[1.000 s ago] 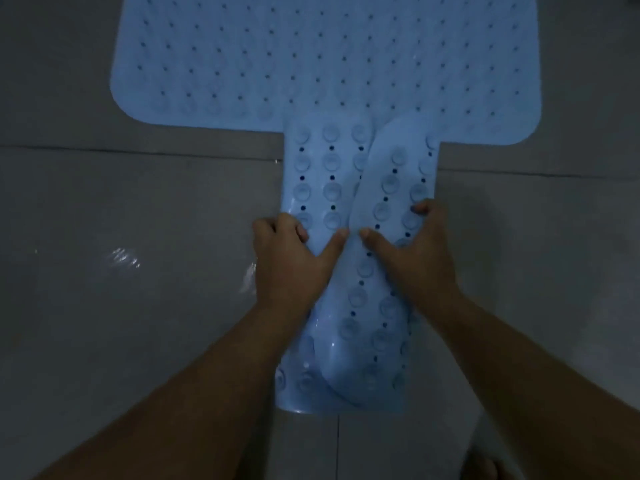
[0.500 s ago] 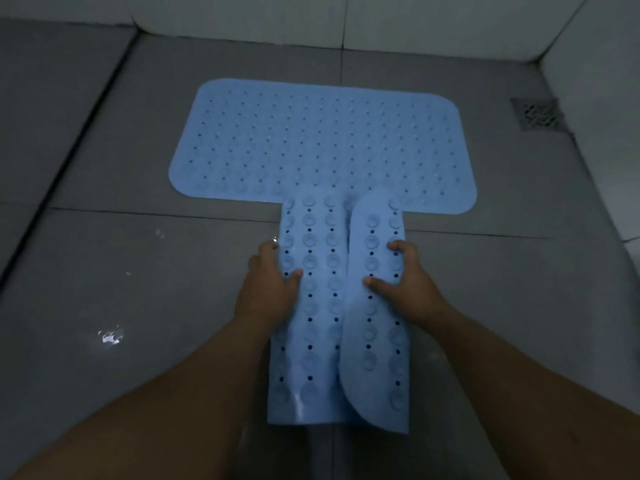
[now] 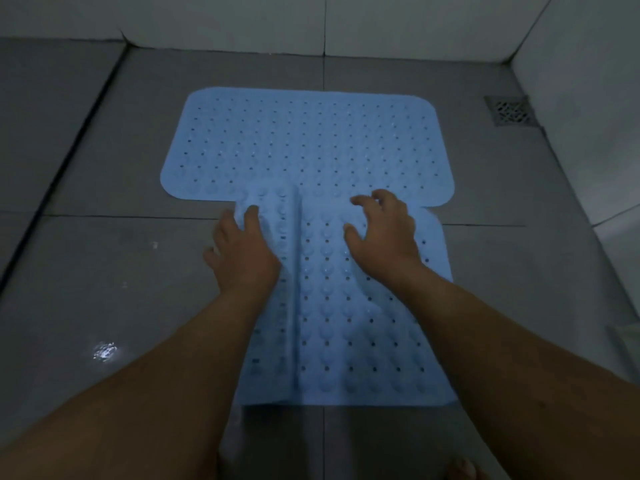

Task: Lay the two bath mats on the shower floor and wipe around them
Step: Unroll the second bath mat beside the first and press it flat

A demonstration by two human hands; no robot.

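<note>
Judging by its curl, the second mat [image 3: 349,306], overlapping the laid mat's [image 3: 304,140] near edge, seems soft, floppy rubber, best taken by its folded left flap, which the left hand [image 3: 242,251] grips while the right hand [image 3: 384,233] presses spread-fingered.

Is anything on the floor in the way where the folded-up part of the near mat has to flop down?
Nothing visible. The near light blue rubber mat has its left strip still folded over, held by the left hand. Beside it lies only bare grey floor tile with a wet glint. The right hand rests on the mat.
</note>
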